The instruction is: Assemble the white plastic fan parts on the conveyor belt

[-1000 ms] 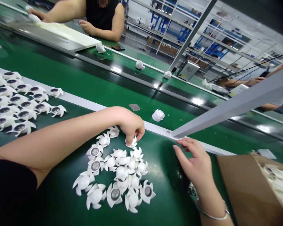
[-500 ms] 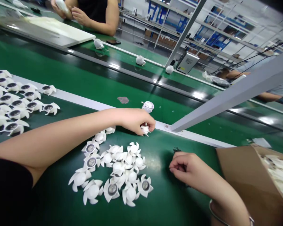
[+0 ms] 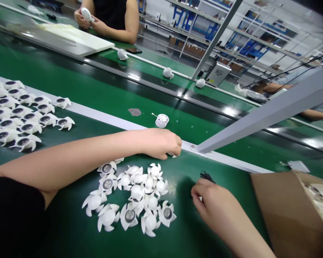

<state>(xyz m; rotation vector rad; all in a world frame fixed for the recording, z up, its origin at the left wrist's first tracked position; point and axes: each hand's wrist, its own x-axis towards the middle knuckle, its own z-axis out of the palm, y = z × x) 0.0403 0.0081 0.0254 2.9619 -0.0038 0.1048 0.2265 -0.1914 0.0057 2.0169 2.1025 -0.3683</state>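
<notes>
White fan (image 3: 174,155) in the left hand (image 3: 163,143), only a sliver in view

No text is legible; the yellow label (image 3: 211,81) on the grey box (image 3: 219,73) blurs.

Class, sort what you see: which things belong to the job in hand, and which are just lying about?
Apparently in use:
- white fans, near the left hand
- black bits, beside the right hand
- probably the cardboard box

Apparently just lying about:
- phone, far bench
- grey patch
</notes>
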